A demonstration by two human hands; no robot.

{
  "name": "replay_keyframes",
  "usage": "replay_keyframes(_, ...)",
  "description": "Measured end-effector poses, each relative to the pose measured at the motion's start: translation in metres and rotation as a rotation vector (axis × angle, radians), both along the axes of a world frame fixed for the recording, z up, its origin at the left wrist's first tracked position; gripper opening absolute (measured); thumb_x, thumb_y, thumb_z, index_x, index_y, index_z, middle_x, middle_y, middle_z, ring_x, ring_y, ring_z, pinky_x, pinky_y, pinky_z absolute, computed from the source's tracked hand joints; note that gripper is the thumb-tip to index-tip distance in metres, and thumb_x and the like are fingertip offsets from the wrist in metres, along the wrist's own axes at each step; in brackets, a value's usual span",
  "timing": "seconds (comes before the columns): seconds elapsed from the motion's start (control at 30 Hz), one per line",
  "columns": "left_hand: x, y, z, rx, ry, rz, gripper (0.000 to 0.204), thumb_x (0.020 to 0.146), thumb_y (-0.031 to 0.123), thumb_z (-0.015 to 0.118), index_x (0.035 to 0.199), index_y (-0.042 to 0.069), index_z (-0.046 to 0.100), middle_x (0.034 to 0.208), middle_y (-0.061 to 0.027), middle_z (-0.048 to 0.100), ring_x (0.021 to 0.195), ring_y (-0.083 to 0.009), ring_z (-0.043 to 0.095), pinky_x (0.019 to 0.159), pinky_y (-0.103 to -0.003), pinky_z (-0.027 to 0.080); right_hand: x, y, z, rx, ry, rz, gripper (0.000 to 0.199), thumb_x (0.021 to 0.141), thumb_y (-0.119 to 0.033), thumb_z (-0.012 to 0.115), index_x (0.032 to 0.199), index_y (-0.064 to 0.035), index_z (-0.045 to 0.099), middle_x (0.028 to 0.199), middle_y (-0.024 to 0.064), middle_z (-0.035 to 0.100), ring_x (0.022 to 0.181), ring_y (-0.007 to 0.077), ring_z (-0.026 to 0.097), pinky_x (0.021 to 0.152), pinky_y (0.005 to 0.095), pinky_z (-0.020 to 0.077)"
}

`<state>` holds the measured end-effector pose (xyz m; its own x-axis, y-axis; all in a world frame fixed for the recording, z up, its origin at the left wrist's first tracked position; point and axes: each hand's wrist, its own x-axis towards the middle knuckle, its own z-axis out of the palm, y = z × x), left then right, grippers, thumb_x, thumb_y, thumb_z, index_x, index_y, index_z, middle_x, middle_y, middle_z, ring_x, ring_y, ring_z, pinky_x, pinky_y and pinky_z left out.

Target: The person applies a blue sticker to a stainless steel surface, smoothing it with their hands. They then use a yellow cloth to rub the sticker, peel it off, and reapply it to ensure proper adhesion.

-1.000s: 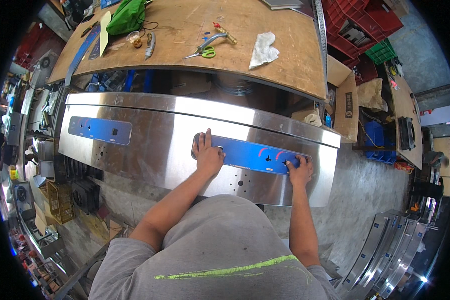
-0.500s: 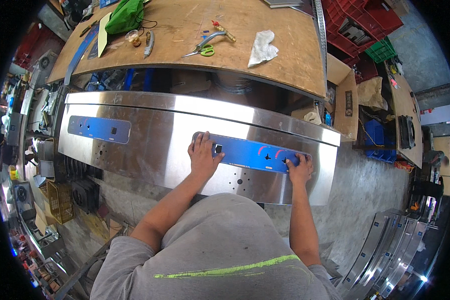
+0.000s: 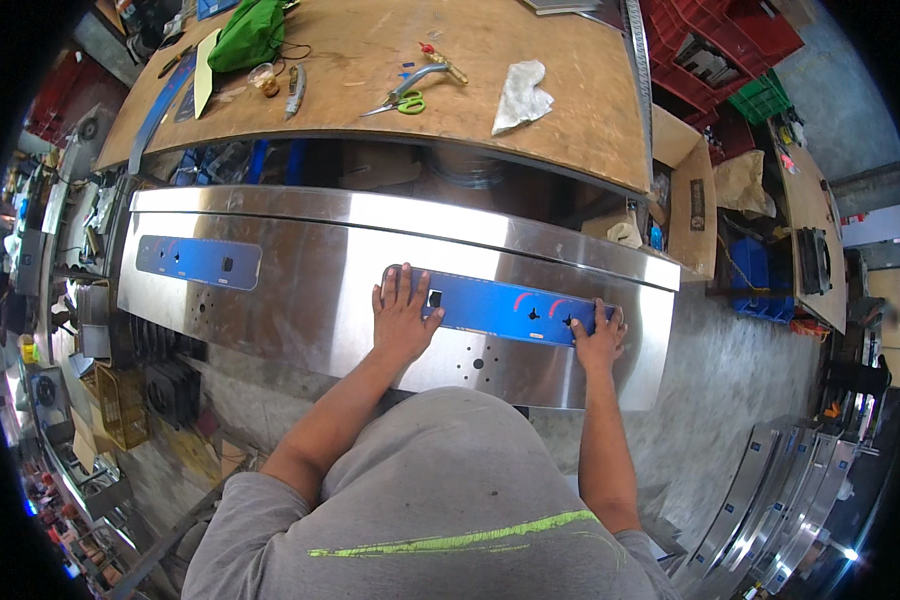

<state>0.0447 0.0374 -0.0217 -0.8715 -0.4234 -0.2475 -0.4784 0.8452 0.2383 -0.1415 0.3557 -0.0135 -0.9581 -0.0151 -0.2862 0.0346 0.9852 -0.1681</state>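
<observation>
A long stainless steel panel [image 3: 310, 300] lies across in front of me. On its right half is a blue faceplate [image 3: 485, 306] with a square cutout, two odd-shaped holes and red curved marks. My left hand [image 3: 403, 318] rests flat on the faceplate's left end, fingers spread, beside the square cutout. At the opposite end my right hand [image 3: 598, 338] presses down with its fingers apart, the thumb close to a hole. Neither hand grips anything. A second blue faceplate [image 3: 198, 262] sits on the panel's left half, untouched.
Beyond the panel stands a wooden table [image 3: 370, 60] with green-handled scissors [image 3: 410, 102], a brass-ended pipe [image 3: 435, 72], a utility knife [image 3: 296, 90], white cloth [image 3: 523, 97] and green bag [image 3: 250, 35]. Red crates [image 3: 710, 60] and a cardboard box [image 3: 692, 205] are right; steel panels [image 3: 770, 500] lean lower right.
My left hand has shifted slightly left, its fingers flatter and more spread. My right hand's fingers have moved a little on the faceplate's end. The panel stays in nearly the same place.
</observation>
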Motion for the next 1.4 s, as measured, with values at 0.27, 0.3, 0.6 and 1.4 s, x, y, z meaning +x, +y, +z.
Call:
replay_keyframes(0.27, 0.005, -0.004, 0.002, -0.015, 0.045, -0.024, 0.074, 0.1, 0.06, 0.04, 0.16, 0.018, 0.031, 0.167, -0.0163, 0.018, 0.155, -0.0363, 0.01, 0.122, -0.063, 0.008, -0.001, 0.003, -0.004, 0.053, -0.062, 0.041, 0.079, 0.091, -0.057, 0.063, 0.159, -0.0399, 0.028, 0.17, 0.0139, 0.008, 0.152, 0.0502, 0.01, 0.113, 0.0752, 0.0181)
replay_keyframes(0.3, 0.005, -0.004, 0.001, -0.022, 0.05, -0.025, 0.074, 0.1, 0.06, 0.04, 0.16, 0.018, 0.031, 0.167, -0.0162, 0.018, 0.155, -0.0363, 0.011, 0.121, -0.063, 0.008, -0.001, 0.003, -0.004, 0.053, -0.066, 0.04, 0.078, 0.091, -0.058, 0.063, 0.159, -0.0399, 0.028, 0.17, 0.0138, 0.008, 0.152, 0.0503, 0.01, 0.113, 0.0753, 0.018)
replay_keyframes(0.6, 0.005, -0.004, 0.0, -0.019, 0.054, -0.018, 0.074, 0.099, 0.06, 0.042, 0.159, 0.019, 0.032, 0.167, -0.0155, 0.02, 0.155, -0.0362, 0.013, 0.121, -0.062, 0.01, -0.005, 0.002, -0.004, 0.068, -0.102, 0.029, 0.079, 0.091, -0.059, 0.063, 0.159, -0.0417, 0.026, 0.17, 0.0125, 0.006, 0.153, 0.0493, 0.008, 0.113, 0.075, 0.018)
replay_keyframes(1.4, 0.006, -0.004, -0.004, -0.036, 0.087, -0.014, 0.074, 0.097, 0.06, 0.046, 0.158, 0.02, 0.034, 0.166, -0.015, 0.023, 0.155, -0.0356, 0.015, 0.121, -0.062, 0.011, -0.006, 0.001, 0.0, 0.06, -0.106, 0.022, 0.08, 0.09, -0.059, 0.064, 0.159, -0.0387, 0.029, 0.17, 0.0119, 0.007, 0.153, 0.0488, 0.009, 0.115, 0.0729, 0.0174)
